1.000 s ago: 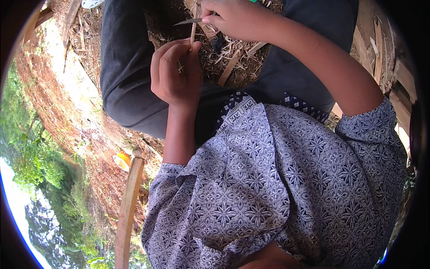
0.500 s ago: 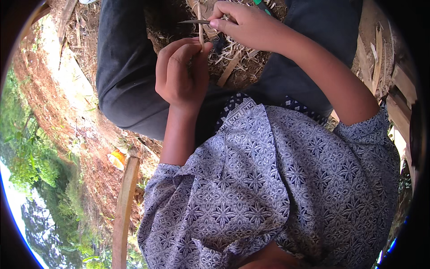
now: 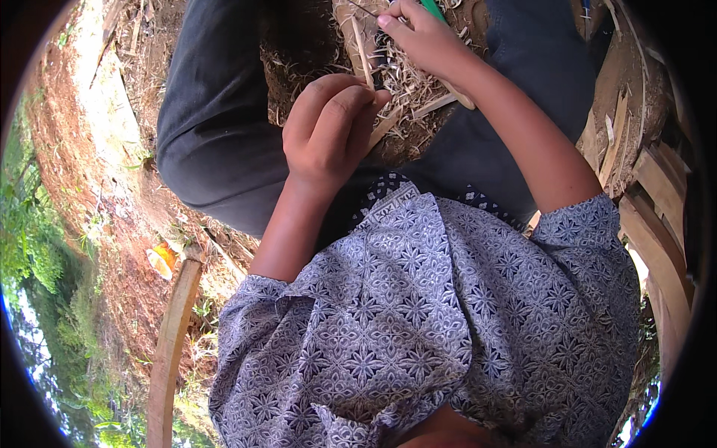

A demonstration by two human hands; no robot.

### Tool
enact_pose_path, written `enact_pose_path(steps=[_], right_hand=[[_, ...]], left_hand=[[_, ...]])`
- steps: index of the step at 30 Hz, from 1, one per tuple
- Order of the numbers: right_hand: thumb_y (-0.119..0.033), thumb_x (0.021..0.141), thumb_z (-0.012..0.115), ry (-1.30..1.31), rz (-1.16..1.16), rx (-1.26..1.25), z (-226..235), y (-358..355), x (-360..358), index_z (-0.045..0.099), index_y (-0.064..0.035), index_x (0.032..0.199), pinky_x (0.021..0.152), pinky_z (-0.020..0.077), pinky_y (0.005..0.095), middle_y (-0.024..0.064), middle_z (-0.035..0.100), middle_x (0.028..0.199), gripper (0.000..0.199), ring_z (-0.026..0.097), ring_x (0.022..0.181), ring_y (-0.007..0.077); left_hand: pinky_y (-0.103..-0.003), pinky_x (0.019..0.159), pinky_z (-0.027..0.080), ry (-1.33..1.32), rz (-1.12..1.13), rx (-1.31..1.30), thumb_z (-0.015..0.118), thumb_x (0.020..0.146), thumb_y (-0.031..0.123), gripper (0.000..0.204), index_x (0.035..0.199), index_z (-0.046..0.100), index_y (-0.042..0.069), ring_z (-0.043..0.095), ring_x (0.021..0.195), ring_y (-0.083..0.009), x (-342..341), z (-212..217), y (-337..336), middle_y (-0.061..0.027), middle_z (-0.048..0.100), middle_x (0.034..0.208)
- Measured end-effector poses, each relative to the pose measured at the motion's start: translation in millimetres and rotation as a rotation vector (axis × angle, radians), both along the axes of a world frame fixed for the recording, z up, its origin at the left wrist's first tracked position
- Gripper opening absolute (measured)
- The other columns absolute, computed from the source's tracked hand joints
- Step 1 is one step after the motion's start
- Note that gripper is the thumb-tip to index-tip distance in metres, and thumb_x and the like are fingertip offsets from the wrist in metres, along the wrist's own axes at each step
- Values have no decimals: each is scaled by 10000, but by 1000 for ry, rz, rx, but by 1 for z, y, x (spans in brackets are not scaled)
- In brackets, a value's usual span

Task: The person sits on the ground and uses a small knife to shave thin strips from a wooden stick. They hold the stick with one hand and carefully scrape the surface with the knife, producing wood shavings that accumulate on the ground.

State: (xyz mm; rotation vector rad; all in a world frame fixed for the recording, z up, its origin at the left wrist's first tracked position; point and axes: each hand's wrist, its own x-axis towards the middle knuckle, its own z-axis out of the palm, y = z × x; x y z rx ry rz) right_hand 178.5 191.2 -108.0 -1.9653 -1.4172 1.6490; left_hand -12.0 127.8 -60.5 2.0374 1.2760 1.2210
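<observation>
My left hand (image 3: 328, 127) is closed, pinching the near end of a thin pale wooden strip (image 3: 361, 51) that points away from me. My right hand (image 3: 429, 43) grips a knife (image 3: 364, 9) with a narrow dark blade, which shows close to the strip's far part at the top edge. Whether the blade touches the strip I cannot tell. Most of the knife's handle is hidden in my fingers. Curled wood shavings (image 3: 411, 84) cover the ground between my legs, below both hands. A green object (image 3: 433, 9) lies just beyond my right hand, partly cut off.
My bent legs in dark trousers (image 3: 216, 134) frame the work spot. Split wood pieces (image 3: 657, 246) lie at the right. A wooden post (image 3: 170, 358) stands at the lower left, near an orange item (image 3: 161, 260) on reddish soil. Green plants grow at the far left.
My right hand and the knife have moved up and away, the blade now farther along the strip. My left hand with the strip appears lower and further right; the strip tilts more.
</observation>
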Motion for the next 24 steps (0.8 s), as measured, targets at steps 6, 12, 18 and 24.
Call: enact_pose_path(steps=[6, 12, 18, 24], right_hand=[[-390, 1025, 582, 73, 188, 26, 23, -23, 5, 644, -107, 1146, 700, 479, 333, 36, 653, 826, 313, 596, 731, 128], [-348, 1059, 564, -70, 192, 55, -38, -8, 8, 612, -109, 1116, 625, 409, 281, -15, 520, 727, 250, 473, 673, 74], [-384, 1039, 571, -100, 20, -80, -41, 4, 4, 623, -108, 1141, 674, 456, 341, 25, 574, 745, 299, 563, 688, 152], [-382, 1038, 580, -6, 240, -125, 38, 1, 5, 639, -106, 1134, 645, 413, 324, 5, 550, 728, 298, 510, 666, 129]], left_hand=[[-356, 620, 560, -64, 10, -1, 859, 743, 7, 265, 932, 672, 10, 678, 745, -258, 1, 2, 2, -116, 672, 872], [-325, 640, 583, -44, -61, -3, 868, 750, -15, 266, 932, 675, 6, 712, 774, -233, -2, 3, 3, -128, 702, 895], [-322, 641, 584, -55, 7, 0, 871, 747, -2, 271, 924, 667, 4, 710, 775, -230, -4, 2, 2, -127, 700, 889], [-319, 648, 588, -67, 26, 11, 871, 748, -2, 271, 923, 663, 0, 715, 785, -231, -6, -2, 0, -126, 703, 895]])
